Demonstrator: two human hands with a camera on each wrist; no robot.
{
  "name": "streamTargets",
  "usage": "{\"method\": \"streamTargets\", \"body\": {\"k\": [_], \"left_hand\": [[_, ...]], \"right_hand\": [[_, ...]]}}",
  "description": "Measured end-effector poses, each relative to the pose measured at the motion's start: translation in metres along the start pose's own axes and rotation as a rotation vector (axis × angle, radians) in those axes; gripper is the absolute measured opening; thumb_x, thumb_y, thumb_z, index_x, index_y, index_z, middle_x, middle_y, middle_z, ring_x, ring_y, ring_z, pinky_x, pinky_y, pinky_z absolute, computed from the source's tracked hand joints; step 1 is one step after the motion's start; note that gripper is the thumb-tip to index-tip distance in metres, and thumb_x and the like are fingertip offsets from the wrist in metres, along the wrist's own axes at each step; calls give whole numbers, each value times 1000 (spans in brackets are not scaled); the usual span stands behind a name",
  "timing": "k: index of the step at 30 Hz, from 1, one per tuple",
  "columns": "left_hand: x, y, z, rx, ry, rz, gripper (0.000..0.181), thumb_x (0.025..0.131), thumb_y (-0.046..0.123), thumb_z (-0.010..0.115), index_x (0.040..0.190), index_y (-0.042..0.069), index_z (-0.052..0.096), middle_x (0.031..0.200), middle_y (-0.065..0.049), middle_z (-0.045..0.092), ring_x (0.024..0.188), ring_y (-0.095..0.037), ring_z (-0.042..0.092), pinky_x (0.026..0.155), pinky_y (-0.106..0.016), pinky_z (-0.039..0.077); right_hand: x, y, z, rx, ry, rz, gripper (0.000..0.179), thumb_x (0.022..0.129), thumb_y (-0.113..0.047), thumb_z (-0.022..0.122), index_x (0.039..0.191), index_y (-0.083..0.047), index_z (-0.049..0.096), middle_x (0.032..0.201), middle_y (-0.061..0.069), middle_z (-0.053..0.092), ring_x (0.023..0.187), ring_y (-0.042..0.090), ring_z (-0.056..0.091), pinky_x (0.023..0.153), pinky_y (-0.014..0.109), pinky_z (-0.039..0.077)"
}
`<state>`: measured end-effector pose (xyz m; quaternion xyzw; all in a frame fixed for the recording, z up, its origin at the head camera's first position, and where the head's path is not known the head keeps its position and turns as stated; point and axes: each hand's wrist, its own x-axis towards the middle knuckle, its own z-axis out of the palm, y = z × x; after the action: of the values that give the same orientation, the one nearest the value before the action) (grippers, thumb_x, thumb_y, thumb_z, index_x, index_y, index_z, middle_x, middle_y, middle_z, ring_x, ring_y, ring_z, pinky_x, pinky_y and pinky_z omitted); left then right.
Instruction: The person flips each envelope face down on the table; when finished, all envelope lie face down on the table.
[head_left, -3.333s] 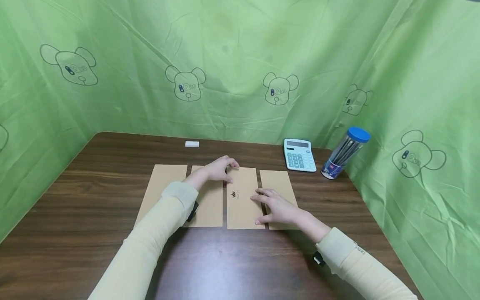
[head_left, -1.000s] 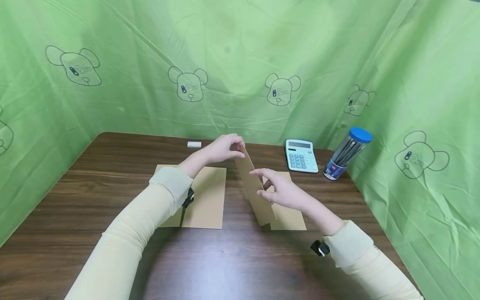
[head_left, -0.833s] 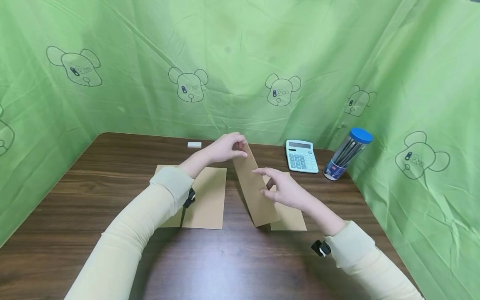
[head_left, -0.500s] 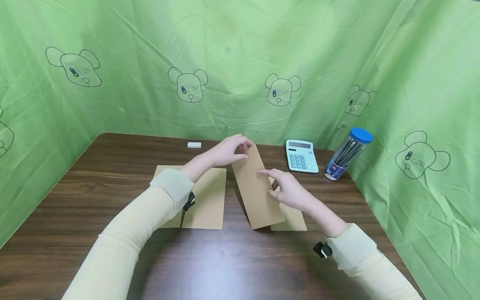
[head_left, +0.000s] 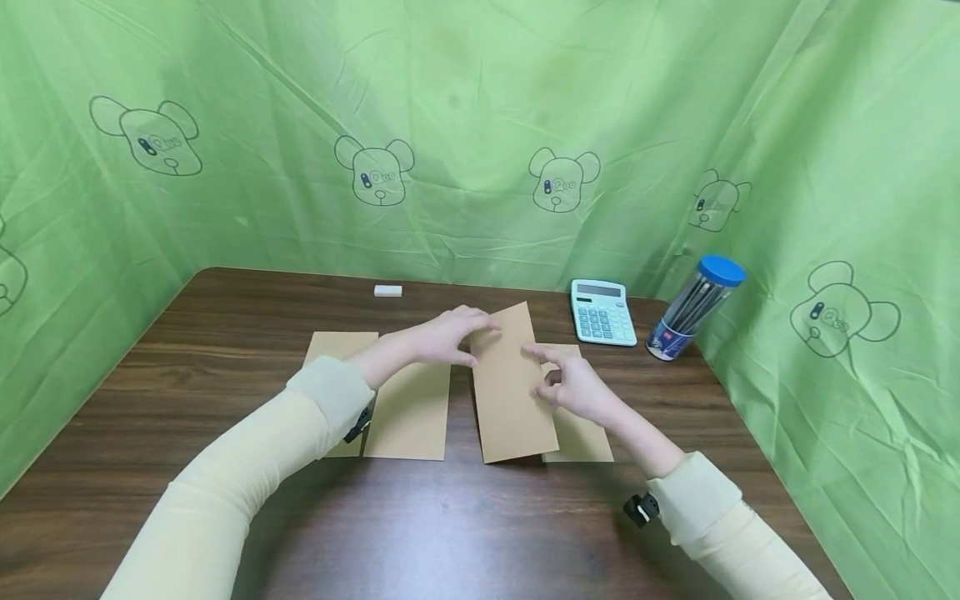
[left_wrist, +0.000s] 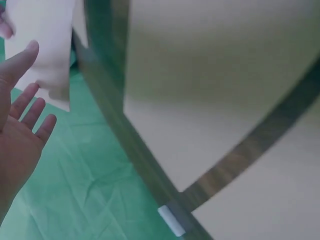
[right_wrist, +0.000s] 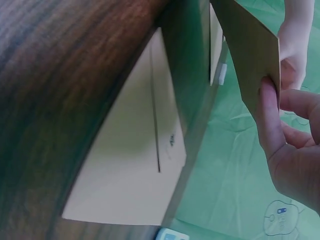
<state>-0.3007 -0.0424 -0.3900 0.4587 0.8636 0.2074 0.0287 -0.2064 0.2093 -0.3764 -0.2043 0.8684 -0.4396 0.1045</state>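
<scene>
A plain brown kraft card (head_left: 512,392) stands tilted off the table, its plain face toward the head camera. My right hand (head_left: 583,387) pinches its right edge; the right wrist view shows the thumb on one face and fingers on the other. My left hand (head_left: 446,335) is at its upper left, fingers extended; the left wrist view shows the thumb and fingers (left_wrist: 46,127) spread. Whether a left fingertip touches the card cannot be told. Partly behind the held card lies another card (head_left: 581,437), with a small dark print and a line visible in the right wrist view.
Two more brown cards lie to the left, one (head_left: 408,417) beside the other (head_left: 341,342), partly under the left arm. At the back are a small white block (head_left: 387,291), a light-blue calculator (head_left: 602,312) and a blue-lidded pencil tub (head_left: 693,308). Green curtain (head_left: 465,125) encloses the table.
The printed card was lifted from lying flat and turned, so its plain face now shows. It has leaned lower toward the left. My left hand has loosened from its top edge and moved down.
</scene>
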Motion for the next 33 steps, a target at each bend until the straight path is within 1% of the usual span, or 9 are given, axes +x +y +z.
{"method": "streamTargets", "body": {"k": [8,13,19,21,23,25,27,30,33], "left_hand": [[-13,-9,25,30,-59,-1,74,74,32,79,138,16,45,142,-6,43,131,-28,35,104,-52,31],[-18,-15,36,27,-94,-20,77,73,35,79,139,17,44,144,-6,41,131,-28,34,105,-52,30],[-22,-24,45,58,-125,-36,77,75,39,77,140,15,43,142,-6,43,131,-28,35,109,-48,27],[-23,-26,46,52,-123,-39,77,75,40,77,139,15,44,141,-6,44,130,-28,35,109,-49,27],[-24,-28,47,47,-120,-41,76,75,41,76,139,15,45,141,-6,45,130,-28,36,109,-49,27],[-24,-29,48,42,-119,-44,75,75,42,76,138,15,46,141,-5,46,130,-28,36,108,-50,27],[-24,-29,47,42,-117,-54,73,76,43,75,138,16,47,140,-5,46,130,-28,36,108,-50,28],[-23,-29,48,53,-119,-82,71,77,45,74,137,17,48,140,-4,46,131,-27,35,107,-51,28],[-20,-27,48,73,-112,-104,68,78,46,73,135,17,50,138,-5,48,130,-28,37,106,-51,29]], "right_hand": [[8,26,13,153,-9,121,65,82,7,63,142,-6,41,138,17,42,67,11,57,55,25,52],[12,40,22,148,17,161,68,79,5,68,140,-7,43,125,20,42,69,12,60,55,29,54],[16,52,29,-46,8,121,66,78,-5,74,138,-5,47,117,19,54,56,15,59,49,31,53],[18,54,30,-145,7,77,64,78,-9,75,136,-4,49,121,18,57,67,17,63,58,32,54],[21,54,31,-221,10,42,63,77,-13,77,133,-3,52,125,16,59,89,22,64,77,35,54],[23,55,32,-296,15,9,62,76,-17,78,131,-2,54,131,14,56,110,25,58,94,39,46],[25,55,32,-358,12,-12,61,76,-20,79,129,-1,55,129,13,58,118,27,53,101,41,41],[26,56,33,-444,-4,-27,62,75,-25,79,128,-3,57,112,9,64,102,23,57,89,37,46],[27,55,33,-492,-20,-25,63,75,-29,80,128,-5,57,91,4,59,81,17,50,72,31,44]]}}
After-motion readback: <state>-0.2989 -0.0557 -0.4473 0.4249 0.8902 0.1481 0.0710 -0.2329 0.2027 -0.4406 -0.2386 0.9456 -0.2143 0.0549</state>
